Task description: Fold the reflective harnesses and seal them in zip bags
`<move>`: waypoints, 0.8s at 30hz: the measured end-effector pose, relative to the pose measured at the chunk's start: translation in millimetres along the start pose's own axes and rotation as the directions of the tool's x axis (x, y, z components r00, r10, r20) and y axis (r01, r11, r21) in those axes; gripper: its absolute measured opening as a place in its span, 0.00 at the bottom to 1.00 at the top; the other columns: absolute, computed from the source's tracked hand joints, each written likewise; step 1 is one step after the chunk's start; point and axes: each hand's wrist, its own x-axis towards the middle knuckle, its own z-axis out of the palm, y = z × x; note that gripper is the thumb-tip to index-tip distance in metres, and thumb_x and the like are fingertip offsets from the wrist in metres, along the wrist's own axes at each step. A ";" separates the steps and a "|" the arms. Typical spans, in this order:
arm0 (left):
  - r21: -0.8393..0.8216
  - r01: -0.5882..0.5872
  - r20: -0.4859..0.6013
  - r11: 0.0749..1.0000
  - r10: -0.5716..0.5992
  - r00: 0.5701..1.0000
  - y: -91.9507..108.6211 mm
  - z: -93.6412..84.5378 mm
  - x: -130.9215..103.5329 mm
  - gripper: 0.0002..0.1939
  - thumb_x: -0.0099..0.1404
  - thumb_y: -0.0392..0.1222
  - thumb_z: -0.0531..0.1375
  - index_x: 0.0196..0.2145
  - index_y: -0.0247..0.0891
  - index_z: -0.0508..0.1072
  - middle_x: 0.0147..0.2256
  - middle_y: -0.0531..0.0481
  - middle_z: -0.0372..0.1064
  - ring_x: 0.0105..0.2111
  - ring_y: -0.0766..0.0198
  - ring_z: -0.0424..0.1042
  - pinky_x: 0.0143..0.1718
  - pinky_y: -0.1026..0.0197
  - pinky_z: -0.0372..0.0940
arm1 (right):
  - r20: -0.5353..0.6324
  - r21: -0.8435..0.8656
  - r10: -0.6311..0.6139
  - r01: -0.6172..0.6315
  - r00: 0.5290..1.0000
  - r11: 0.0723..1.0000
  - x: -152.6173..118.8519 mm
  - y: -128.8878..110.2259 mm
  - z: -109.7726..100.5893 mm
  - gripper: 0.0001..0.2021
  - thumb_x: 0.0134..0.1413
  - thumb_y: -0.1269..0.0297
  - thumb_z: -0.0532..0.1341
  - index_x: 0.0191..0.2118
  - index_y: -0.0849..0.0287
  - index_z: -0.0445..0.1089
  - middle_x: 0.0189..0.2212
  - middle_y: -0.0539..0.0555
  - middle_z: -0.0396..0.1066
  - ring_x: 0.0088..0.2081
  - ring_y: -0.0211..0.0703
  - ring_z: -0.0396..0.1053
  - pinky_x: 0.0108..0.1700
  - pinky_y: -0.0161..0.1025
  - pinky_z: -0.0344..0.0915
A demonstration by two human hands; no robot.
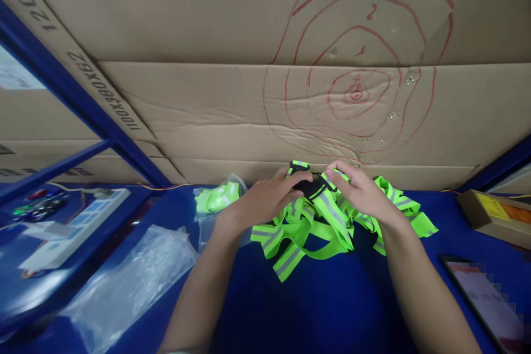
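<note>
Looking forward and down from the head, the view shows a cardboard wall (224,22) closing off the far side, with hand-drawn red rings (357,94) on it. Just in front of it, at the far middle of the blue table (298,315), lies a heap of green reflective straps (332,210) with grey stripes. The left hand (271,199) grips a black patch (306,190) joined to the straps between thumb and fingers; the right hand (359,191) pinches a green strip beside it, the hands close together.

On the far left, beyond a blue metal frame (124,157), a white power strip (78,232) lies near small coloured parts (39,204). A dark-edged device (483,298) lies at the near right.

Just left of the left hand, a clear bag (226,191) contains folded green material. A flat plastic bag (136,276) stretches toward the near left; its contents cannot be told. A cardboard box (493,218) with a yellow label stands at the far right.

The wall limits reach beyond the hands; blue tabletop extends nearward between the forearms.
</note>
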 end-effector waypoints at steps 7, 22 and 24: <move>-0.007 -0.053 0.002 0.999 0.053 0.999 6.0 -9.5 -1.4 0.21 0.78 0.55 0.48 0.63 0.52 0.64 0.59 0.45 0.66 0.51 0.53 0.73 0.55 0.48 0.67 | 0.058 0.106 0.009 -0.015 0.998 0.994 -1.8 0.4 -15.2 0.21 0.65 0.43 0.59 0.34 0.58 0.71 0.29 0.50 0.67 0.30 0.38 0.63 0.35 0.36 0.61; 0.060 -0.069 -0.110 0.996 0.075 0.991 22.3 -1.7 -8.5 0.23 0.76 0.59 0.52 0.64 0.53 0.66 0.57 0.51 0.74 0.55 0.54 0.75 0.58 0.51 0.66 | 0.016 -0.025 -0.072 0.073 0.997 0.997 -12.3 -10.4 -24.6 0.19 0.64 0.45 0.61 0.46 0.56 0.73 0.44 0.55 0.73 0.48 0.47 0.71 0.50 0.43 0.68; 0.065 -0.042 -0.206 0.997 0.055 0.977 19.1 -1.4 -4.4 0.23 0.76 0.58 0.51 0.62 0.50 0.66 0.58 0.50 0.73 0.56 0.53 0.74 0.58 0.51 0.66 | -0.043 -0.125 -0.195 0.189 0.980 0.974 -17.2 -18.0 -19.5 0.21 0.62 0.47 0.65 0.55 0.52 0.69 0.56 0.57 0.67 0.59 0.51 0.65 0.60 0.46 0.65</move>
